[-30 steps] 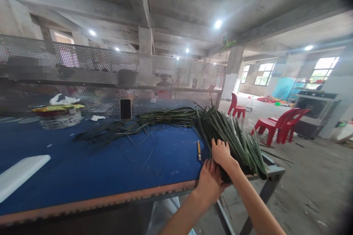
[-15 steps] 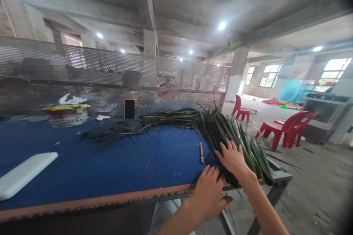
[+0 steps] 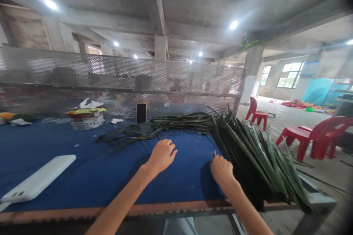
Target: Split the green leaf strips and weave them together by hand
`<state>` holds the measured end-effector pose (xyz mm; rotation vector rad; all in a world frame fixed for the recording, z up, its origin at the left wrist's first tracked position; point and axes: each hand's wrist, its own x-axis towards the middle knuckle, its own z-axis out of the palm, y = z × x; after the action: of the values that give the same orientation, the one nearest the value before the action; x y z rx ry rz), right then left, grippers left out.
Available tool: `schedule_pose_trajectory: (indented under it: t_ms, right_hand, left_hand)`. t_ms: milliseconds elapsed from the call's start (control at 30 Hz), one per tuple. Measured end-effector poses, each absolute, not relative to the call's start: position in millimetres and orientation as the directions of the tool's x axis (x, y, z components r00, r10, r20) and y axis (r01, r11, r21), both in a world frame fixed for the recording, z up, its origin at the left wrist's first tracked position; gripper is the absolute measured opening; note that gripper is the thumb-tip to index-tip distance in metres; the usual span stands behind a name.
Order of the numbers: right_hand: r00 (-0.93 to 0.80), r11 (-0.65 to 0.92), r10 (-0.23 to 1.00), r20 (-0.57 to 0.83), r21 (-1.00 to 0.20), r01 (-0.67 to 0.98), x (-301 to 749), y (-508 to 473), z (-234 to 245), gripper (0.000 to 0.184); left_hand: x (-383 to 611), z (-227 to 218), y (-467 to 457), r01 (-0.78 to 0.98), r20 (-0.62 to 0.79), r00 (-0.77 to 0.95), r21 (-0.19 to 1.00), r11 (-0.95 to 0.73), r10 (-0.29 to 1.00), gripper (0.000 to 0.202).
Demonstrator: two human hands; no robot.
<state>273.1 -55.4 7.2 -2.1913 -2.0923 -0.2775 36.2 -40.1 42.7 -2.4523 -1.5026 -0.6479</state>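
A thick stack of long green leaves (image 3: 256,154) lies on the right end of the blue-topped table (image 3: 91,169). My right hand (image 3: 222,169) is closed just left of that stack, and the tip of a small thin tool (image 3: 214,152) pokes out above its knuckles. My left hand (image 3: 162,154) rests on the blue surface in the middle of the table. Its fingers are loosely bent and hold nothing. Just beyond it lies a loose scatter of darker leaves (image 3: 154,128).
A perforated metal screen (image 3: 116,80) stands along the table's far side, with a phone (image 3: 141,112) leaning on it. A white slab (image 3: 38,181) lies front left and a basket (image 3: 86,118) at the back left. Red plastic chairs (image 3: 311,136) stand on the concrete floor to the right.
Both hands left the leaf stack. My left hand moved left to the middle of the table. My right hand slid left and closed on the small tool. The view shifted left.
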Motion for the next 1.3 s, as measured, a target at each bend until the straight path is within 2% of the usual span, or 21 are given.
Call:
schedule_pose_trajectory:
  t_ms: [133, 233, 400, 500, 667, 867, 1067, 1167, 1300]
  right_hand:
    - [0.018, -0.023, 0.988, 0.153, 0.035, 0.999, 281, -46, 2, 0.029]
    - [-0.017, 0.014, 0.986, 0.167, 0.016, 1.000, 280, -46, 8, 0.023]
    - [-0.092, 0.103, 0.974, 0.206, -0.042, 0.994, 270, -45, 12, 0.029]
    - [-0.145, 0.166, 0.967, 0.212, -0.086, 0.982, 268, -41, 1, 0.032]
    - [-0.195, 0.212, 0.964, 0.178, -0.080, 0.974, 271, -35, -26, 0.037]
    - [-0.208, 0.220, 0.965, 0.157, -0.067, 0.973, 274, -29, -32, 0.040]
    - [-0.252, 0.268, 0.944, 0.214, -0.046, 0.962, 278, -26, -41, 0.039]
    - [-0.269, 0.288, 0.918, 0.290, -0.024, 0.957, 279, -27, -44, 0.037]
    - [-0.257, 0.291, 0.888, 0.381, -0.032, 0.956, 280, -29, -43, 0.030]
  left_hand:
    - [7, 45, -9, 0.944, 0.389, 0.306, -0.007, -0.330, 0.869, 0.030]
    - [-8, 50, 18, 0.974, 0.347, 0.223, -0.041, -0.223, 0.911, 0.023]
    - [-11, 63, 71, 0.993, 0.423, 0.119, -0.031, -0.116, 0.898, 0.025]
    - [-3, 66, 109, 0.991, 0.461, 0.133, -0.042, -0.128, 0.878, 0.028]
    - [14, 60, 168, 0.977, 0.393, 0.213, -0.112, -0.183, 0.895, 0.030]
    - [17, 61, 198, 0.972, 0.317, 0.231, -0.118, -0.203, 0.920, 0.024]
    - [-14, 81, 174, 0.955, 0.468, 0.296, -0.151, -0.254, 0.833, 0.026]
    - [-43, 96, 146, 0.954, 0.567, 0.291, -0.112, -0.278, 0.770, 0.024]
    - [-74, 117, 95, 0.971, 0.680, 0.234, -0.120, -0.209, 0.695, 0.025]
